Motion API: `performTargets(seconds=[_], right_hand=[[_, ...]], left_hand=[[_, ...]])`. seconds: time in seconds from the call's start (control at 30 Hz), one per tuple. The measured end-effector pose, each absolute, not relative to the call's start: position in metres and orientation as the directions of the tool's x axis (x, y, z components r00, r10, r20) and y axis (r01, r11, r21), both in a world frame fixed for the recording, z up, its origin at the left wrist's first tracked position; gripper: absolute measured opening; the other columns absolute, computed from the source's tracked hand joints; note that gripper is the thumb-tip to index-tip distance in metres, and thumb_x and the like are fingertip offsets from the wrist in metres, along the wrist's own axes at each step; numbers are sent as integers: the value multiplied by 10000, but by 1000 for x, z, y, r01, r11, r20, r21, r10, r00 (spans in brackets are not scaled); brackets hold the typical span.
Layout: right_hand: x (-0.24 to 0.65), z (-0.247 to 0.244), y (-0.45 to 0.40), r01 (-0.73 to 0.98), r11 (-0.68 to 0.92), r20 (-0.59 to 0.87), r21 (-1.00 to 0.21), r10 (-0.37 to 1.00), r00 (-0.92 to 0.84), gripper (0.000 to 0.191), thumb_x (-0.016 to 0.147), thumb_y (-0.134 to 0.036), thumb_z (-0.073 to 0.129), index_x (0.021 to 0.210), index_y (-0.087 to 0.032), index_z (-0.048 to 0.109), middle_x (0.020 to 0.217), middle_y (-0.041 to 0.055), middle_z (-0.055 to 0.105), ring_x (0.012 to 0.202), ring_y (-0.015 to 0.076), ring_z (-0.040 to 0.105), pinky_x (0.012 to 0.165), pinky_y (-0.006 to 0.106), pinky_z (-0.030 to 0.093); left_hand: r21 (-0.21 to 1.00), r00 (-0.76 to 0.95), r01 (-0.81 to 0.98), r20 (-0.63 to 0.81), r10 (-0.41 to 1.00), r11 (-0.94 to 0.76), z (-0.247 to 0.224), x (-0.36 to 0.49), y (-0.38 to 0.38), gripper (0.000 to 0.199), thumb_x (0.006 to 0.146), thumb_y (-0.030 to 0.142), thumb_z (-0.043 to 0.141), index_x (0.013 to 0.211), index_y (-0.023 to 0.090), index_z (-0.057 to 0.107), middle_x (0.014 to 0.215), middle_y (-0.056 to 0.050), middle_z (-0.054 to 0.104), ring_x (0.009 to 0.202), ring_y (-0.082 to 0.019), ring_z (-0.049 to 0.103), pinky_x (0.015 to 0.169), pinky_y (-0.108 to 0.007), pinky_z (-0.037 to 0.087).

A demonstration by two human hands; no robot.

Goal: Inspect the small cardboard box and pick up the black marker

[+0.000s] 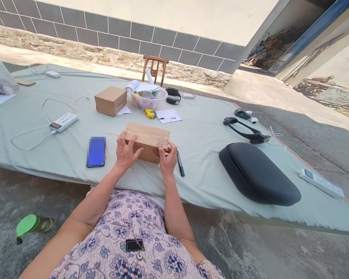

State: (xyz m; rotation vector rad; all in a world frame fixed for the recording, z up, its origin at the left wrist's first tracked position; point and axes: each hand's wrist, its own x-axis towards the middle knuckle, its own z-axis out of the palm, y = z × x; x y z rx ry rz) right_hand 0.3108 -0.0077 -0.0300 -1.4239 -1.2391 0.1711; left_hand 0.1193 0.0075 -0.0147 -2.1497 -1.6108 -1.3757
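Note:
Both my hands hold a small brown cardboard box (144, 142) just above the pale green cloth. My left hand (127, 151) grips its near left side, and my right hand (168, 157) presses on its right end, where dark scribbled marks show. Beside my right hand lies a black marker pen (180, 163), its tip toward me. To the left of my left hand, a phone with a blurred blue screen (95, 152) lies flat. A second cardboard box (111, 100) stands farther back.
The pale green cloth (197, 182) covers a long table. On it are a white power bank with cable (63, 122), a plastic basin of items (147, 101), a yellow tape measure (149, 113), a black padded cushion (257, 174) and a black headband device (246, 130).

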Motion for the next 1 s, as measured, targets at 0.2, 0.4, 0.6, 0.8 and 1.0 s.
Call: performTargets(seconds=[0.2,0.4,0.6,0.8,1.0], right_hand=[[309,-30,-1,647,202,589,-735,664,461,660,868,-770,443,1199,-217,584,937,54,677,769,187,621,713,298,483],[313,-35,-8,522,276,519,-807,754,403,629,840,-592,624,1360,-258,509,1141,79,644,883,187,631,686,290,524],[317,-39,-12,423,310,474,-851,800,367,629,845,-490,624,1425,-287,490,1199,89,621,977,190,638,695,276,545],[338,-36,-16,445,368,503,-816,833,233,577,931,-536,492,1427,-243,512,1219,108,653,1026,192,650,822,319,553],[389,-29,-3,690,100,486,-716,782,391,409,898,-430,535,1193,-193,690,1179,141,665,1139,261,573,1039,485,438]], left_hand=[[397,28,815,701,713,-422,-15,118,10,597,821,487,717,1329,199,595,1503,-229,343,1379,-424,386,1050,-558,457],[401,41,814,682,730,-420,-16,116,10,628,796,466,751,1347,216,580,1508,-219,344,1411,-417,361,1072,-559,452],[393,41,812,699,714,-431,-16,115,10,622,801,460,752,1346,212,582,1507,-223,345,1403,-413,374,1074,-560,451],[407,42,808,682,730,-426,-16,115,8,612,804,468,747,1343,229,585,1520,-211,344,1415,-406,369,1078,-556,458],[419,26,808,677,736,-414,-14,117,7,610,798,455,756,1338,222,595,1521,-215,351,1413,-414,373,1077,-560,457]])
